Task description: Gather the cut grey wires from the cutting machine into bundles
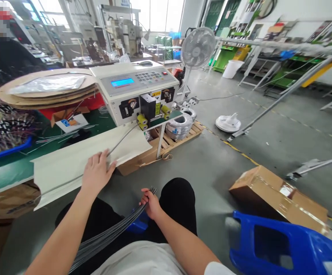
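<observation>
My left hand lies over a single grey cable, its fingers stretched out on the cream curved sheet. That cable runs from the yellow rollers of a white wire-cutting machine down along the sheet, passing under my fingers. Above my lap, my right hand is closed round a bundle of grey cables. The short ends poke out past my fingers, while the long part sags across my legs to the lower left. Part of the bundle is hidden by my left forearm.
Round cardboard discs lie left of the machine, near a blue tray of wires. Cable coils stand on a pallet. A fan is behind. At right are a carton and a blue plastic stool. A person is at far left.
</observation>
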A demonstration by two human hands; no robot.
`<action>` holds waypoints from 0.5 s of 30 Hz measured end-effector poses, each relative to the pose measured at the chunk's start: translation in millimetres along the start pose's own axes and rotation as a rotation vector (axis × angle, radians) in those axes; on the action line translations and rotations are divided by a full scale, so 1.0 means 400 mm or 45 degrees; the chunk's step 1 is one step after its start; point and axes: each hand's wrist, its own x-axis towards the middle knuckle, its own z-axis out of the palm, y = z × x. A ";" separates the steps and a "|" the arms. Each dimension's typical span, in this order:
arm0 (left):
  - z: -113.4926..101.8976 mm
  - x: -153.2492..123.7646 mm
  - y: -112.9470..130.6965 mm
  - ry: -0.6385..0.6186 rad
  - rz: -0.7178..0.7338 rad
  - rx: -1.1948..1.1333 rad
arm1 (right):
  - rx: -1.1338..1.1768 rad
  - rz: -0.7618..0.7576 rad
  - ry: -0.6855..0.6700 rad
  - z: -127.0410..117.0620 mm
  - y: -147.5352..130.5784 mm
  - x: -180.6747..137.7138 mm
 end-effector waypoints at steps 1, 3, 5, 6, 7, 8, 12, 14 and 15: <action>-0.003 -0.004 -0.001 -0.008 -0.007 0.007 | -0.004 0.006 -0.004 0.002 0.001 -0.001; -0.009 -0.012 -0.002 -0.018 -0.014 0.017 | -0.020 0.018 -0.003 0.004 0.005 -0.003; -0.015 -0.020 -0.005 -0.029 -0.005 0.015 | -0.038 0.021 0.007 0.005 0.011 -0.003; -0.017 -0.024 -0.008 -0.045 0.007 0.008 | -0.043 0.016 0.008 0.004 0.015 -0.002; -0.019 -0.029 -0.012 -0.063 0.021 -0.004 | -0.045 0.011 0.002 0.004 0.017 -0.001; -0.021 -0.033 -0.017 -0.081 0.028 -0.017 | -0.043 0.010 -0.005 0.003 0.019 0.001; -0.029 -0.068 -0.054 -0.105 0.010 -0.132 | -0.026 0.065 0.006 -0.007 0.015 0.013; -0.037 -0.102 -0.078 -0.045 -0.004 -0.172 | -0.008 0.090 0.004 -0.011 0.009 0.014; -0.043 -0.125 -0.090 0.007 -0.007 -0.162 | 0.004 0.086 -0.009 -0.012 0.007 0.012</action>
